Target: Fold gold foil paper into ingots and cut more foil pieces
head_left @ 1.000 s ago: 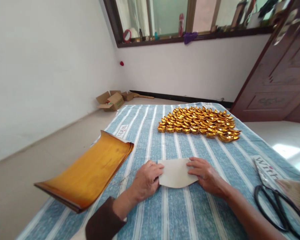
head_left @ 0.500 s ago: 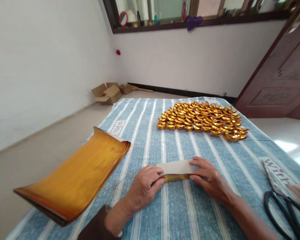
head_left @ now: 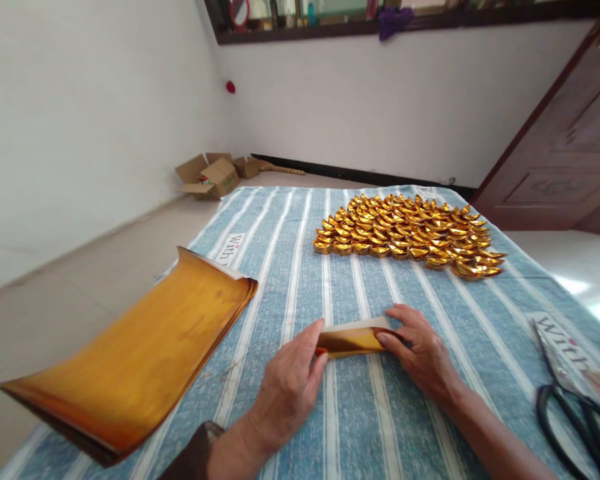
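Note:
A small piece of gold foil paper (head_left: 353,341) with a pale back lies partly folded at the near middle of the table. My left hand (head_left: 293,377) pinches its left end between thumb and fingers. At the right end, my right hand (head_left: 420,350) grips it, the thumb on the gold side. The gold strip faces me, and the pale side shows behind it. To the left rests a stack of large gold foil sheets (head_left: 135,347), curled up at the ends. Farther back sit rows of folded gold paper ingots (head_left: 405,233).
Black-handled scissors (head_left: 570,393) lie at the right edge of the table. Blue-and-white striped cloth (head_left: 280,267) covers the tabletop. Open cardboard boxes (head_left: 215,177) stand on the floor at the back left, and a brown door (head_left: 550,167) is at the right.
The paper's near edge has turned up, so more gold shows and less of the pale side. Both hands have shifted their hold at its ends. The view has tilted down slightly.

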Demonstrator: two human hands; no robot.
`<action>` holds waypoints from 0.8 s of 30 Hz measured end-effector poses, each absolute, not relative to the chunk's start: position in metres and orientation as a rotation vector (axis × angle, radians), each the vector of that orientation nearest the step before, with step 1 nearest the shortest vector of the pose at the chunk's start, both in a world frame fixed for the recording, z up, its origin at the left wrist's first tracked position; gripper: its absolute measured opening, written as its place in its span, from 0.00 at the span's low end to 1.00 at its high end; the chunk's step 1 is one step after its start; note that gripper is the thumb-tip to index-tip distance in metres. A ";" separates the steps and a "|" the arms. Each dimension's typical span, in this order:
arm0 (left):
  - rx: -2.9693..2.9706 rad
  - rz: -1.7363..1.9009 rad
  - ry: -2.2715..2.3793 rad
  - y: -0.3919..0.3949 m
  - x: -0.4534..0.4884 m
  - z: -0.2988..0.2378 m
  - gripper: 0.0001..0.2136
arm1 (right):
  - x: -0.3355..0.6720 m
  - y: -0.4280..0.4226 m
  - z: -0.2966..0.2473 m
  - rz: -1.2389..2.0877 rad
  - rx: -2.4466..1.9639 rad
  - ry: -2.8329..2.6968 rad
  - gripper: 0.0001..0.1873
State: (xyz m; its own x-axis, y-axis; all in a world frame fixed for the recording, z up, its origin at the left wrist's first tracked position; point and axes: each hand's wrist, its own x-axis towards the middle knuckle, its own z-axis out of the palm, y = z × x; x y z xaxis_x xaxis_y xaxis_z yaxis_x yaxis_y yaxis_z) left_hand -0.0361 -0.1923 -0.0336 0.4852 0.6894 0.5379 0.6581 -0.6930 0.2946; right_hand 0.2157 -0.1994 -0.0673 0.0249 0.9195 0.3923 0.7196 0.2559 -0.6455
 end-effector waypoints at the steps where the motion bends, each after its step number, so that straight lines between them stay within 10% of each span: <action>1: 2.670 1.007 1.208 -0.192 -0.036 -0.033 0.25 | 0.216 -0.200 -0.067 0.318 -1.517 -1.743 0.17; 14: 2.884 1.067 1.183 -0.209 -0.026 -0.025 0.14 | 0.215 -0.208 -0.062 0.282 -1.526 -1.876 0.19; 24: 3.010 0.517 0.841 -0.229 -0.014 -0.041 0.28 | 0.213 -0.207 -0.066 0.202 -1.552 -1.896 0.14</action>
